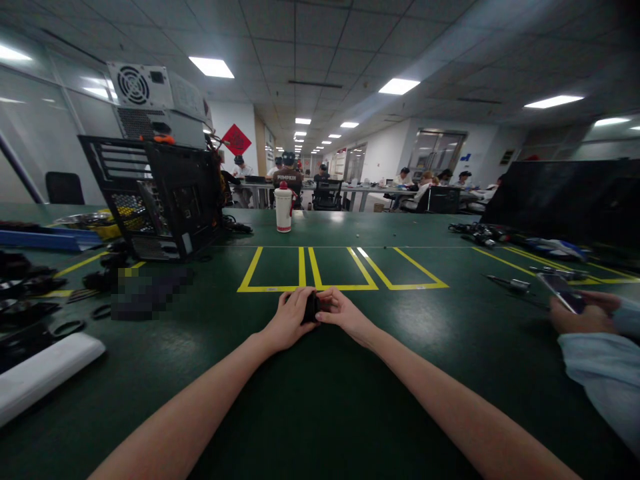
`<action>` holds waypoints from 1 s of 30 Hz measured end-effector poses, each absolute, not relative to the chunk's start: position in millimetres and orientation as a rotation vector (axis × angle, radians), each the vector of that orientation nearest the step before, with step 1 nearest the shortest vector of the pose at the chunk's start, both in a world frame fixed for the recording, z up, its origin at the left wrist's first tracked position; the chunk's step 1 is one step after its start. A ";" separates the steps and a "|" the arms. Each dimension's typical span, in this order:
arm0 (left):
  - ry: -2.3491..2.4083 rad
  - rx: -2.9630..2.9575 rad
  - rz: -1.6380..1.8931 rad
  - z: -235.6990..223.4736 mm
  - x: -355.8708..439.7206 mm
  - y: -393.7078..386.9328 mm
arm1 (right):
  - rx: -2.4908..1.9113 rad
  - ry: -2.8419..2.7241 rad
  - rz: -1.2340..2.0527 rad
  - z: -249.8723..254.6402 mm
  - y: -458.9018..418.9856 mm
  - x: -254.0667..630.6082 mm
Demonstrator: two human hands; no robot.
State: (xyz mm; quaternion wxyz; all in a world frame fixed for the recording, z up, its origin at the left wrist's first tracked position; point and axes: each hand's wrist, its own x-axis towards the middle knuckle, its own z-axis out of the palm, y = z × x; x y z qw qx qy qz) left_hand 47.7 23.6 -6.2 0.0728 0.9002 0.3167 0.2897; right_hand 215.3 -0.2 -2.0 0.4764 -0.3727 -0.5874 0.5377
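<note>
Gripping a small black object from its left side, the left hand curls fingers and thumb around it; the right hand pinches its right side. The object is just before the yellow tape outlines, over the green table, contact unclear. Beyond stands a white cup, right of a black computer case.

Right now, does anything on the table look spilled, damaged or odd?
No spill or clear damage shows. One oddity: a pixelated patch on the left, in front of the PC case, blurs whatever lies there. It is apart from the left hand and right hand, both on the black object.
</note>
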 end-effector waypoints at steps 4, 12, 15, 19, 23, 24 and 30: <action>0.950 2.703 0.891 -7.0 48.6 23.8 | -0.955 -1.408 1.249 -5.8 3.7 212.4; 0.948 2.698 0.867 -4.6 46.6 22.1 | -0.964 -1.404 1.320 -6.7 5.1 214.6; 0.944 2.690 0.857 -3.6 46.8 21.7 | -0.918 -1.432 1.341 -5.0 1.9 217.3; 0.948 2.689 0.850 -2.4 46.5 21.1 | -0.978 -1.400 1.287 -5.0 2.2 214.9; 0.948 2.689 0.842 -1.3 45.5 20.1 | -1.027 -1.378 1.275 -5.2 4.5 211.9; 0.947 2.689 0.840 -1.1 45.3 19.8 | -1.023 -1.386 1.290 -5.0 4.7 212.2; 0.941 2.690 0.842 -2.5 46.6 20.7 | -0.904 -1.430 1.351 -5.2 2.7 216.8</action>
